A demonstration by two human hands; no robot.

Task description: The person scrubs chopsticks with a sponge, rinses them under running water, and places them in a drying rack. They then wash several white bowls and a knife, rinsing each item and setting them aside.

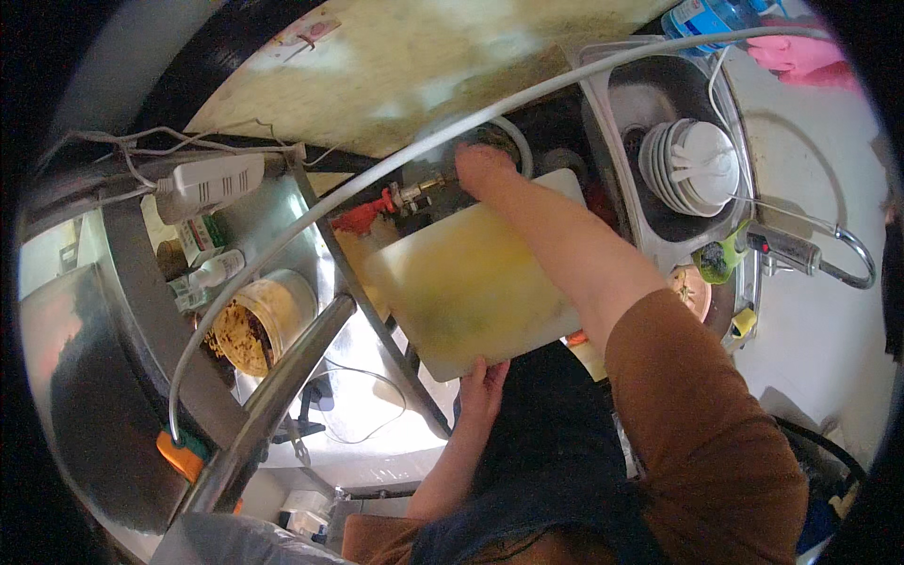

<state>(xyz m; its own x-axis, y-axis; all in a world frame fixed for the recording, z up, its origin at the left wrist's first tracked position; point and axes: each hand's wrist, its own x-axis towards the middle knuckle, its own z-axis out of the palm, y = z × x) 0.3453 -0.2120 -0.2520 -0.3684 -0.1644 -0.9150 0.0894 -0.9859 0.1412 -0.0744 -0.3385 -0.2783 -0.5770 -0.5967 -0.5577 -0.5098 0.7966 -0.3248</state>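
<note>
A pale, yellow-stained cutting board (480, 282) lies before me. My left hand (484, 387) grips its near edge, with fingers on top of the rim. Past the far edge, my right hand (486, 169) reaches down beside a grey hose loop (524, 145); its fingertips are hidden, so whether it holds anything cannot be told. Just left of that hand sits a brass and metal valve (413, 196) with a red part attached.
On the right, a steel sink (607, 141) holds stacked white bowls (688, 169). A faucet sprayer (784, 247) and pink rubber gloves (801, 60) are beyond. A grey hose (424, 145) crosses the view. At left are a steel rail (304, 353) and a stained plastic tub (282, 311).
</note>
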